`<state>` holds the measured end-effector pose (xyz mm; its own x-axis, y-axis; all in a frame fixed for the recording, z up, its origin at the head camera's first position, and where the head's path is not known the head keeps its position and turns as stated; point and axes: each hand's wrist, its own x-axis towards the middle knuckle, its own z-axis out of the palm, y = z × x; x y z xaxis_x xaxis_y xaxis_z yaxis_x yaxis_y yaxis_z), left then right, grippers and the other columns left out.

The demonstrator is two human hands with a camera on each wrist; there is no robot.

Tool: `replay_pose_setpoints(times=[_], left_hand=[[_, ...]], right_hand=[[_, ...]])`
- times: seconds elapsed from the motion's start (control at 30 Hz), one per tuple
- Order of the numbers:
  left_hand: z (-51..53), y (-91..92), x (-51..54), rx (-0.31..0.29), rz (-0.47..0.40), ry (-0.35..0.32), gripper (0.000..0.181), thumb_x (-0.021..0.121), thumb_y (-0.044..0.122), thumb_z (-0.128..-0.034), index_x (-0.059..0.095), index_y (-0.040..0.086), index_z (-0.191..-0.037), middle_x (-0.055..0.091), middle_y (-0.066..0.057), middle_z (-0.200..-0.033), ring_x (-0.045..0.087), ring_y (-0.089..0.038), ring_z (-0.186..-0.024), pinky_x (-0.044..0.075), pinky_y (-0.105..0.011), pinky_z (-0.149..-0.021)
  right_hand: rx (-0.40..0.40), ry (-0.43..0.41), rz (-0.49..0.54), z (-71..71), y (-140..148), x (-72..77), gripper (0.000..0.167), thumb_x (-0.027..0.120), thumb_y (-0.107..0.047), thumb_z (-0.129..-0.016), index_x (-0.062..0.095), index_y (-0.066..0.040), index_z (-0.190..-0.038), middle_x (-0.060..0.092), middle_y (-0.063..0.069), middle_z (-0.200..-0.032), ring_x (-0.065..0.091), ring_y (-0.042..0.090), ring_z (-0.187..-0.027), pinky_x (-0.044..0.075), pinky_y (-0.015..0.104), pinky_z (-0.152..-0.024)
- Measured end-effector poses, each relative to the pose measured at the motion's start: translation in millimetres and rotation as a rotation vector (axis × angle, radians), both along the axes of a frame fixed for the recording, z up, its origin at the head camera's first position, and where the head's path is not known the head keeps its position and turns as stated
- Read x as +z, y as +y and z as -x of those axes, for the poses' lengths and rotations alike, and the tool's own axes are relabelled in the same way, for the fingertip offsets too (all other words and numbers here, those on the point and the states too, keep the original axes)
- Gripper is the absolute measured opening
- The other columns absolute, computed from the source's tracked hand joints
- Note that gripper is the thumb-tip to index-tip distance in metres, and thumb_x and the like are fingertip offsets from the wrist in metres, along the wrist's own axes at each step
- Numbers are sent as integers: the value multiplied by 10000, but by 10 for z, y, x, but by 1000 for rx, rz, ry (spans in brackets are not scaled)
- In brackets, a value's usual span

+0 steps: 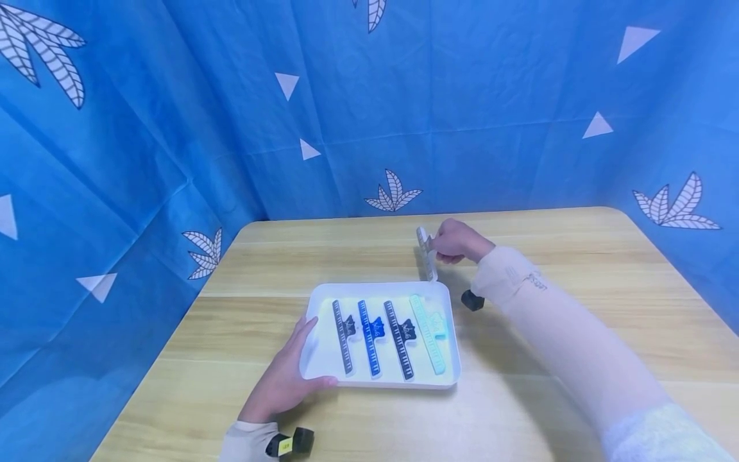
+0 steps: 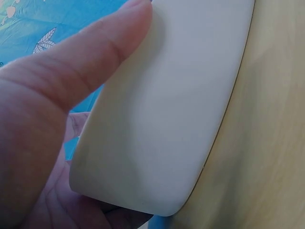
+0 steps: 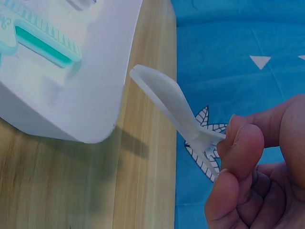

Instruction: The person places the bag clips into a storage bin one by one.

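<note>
A white tray [image 1: 381, 383] rests on the table, and my left hand [image 1: 288, 375] grips its left end. In the left wrist view the thumb [image 2: 100, 52] lies along the tray's outer wall [image 2: 162, 109], while the other fingers are partly hidden behind it. Several piano-key-patterned clips lie side by side inside: a black clip [image 1: 342, 337], a blue clip [image 1: 369, 339], another black clip [image 1: 399, 340] and a mint-green clip [image 1: 428, 333]. Past the tray's far right corner, my right hand [image 1: 458, 242] pinches a white clip [image 3: 167, 100] by its handle, above the table.
The wooden table [image 1: 577, 289] extends around the tray on every side. Blue cloth [image 1: 491, 96] with white leaf and triangle prints hangs behind and to the left. A black wrist device [image 1: 473, 300] shows below the right wrist, another [image 1: 291, 443] near the left.
</note>
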<state>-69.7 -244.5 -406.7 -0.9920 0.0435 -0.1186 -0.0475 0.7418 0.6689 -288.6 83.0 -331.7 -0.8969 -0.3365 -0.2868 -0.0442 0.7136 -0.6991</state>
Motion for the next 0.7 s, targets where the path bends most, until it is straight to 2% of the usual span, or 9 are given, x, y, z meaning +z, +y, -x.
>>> replay_pose_setpoints(times=[0.23, 0.5, 0.7], left_hand=[[-5, -10, -6, 1, -5, -7, 1188, 867, 519, -623, 196, 212, -1553, 65, -85, -1624, 172, -396, -1436, 203, -632, -1091], [-6, -21, 3, -7, -10, 0, 1188, 865, 529, -622, 198, 210, -1551, 67, -83, -1623, 182, -388, -1434, 203, -631, -1092], [-1, -21, 7, -18, -6, 12, 1178, 860, 525, -632, 201, 193, -1551, 67, -104, -1621, 170, -400, -1435, 196, -629, -1094]], right_hand=[[16, 22, -17, -37, -20, -17, 324, 495, -146, -949, 605, -51, -660, 597, 47, -618, 509, 122, -503, 489, 262, -513], [24, -11, 10, -111, -56, -21, 326, 469, -155, -987, 634, 2, -754, 597, 60, -645, 510, 124, -513, 465, 237, -495], [22, -24, 6, -136, -93, -54, 297, 478, -144, -973, 623, -24, -743, 589, 55, -638, 499, 127, -513, 449, 236, -486]])
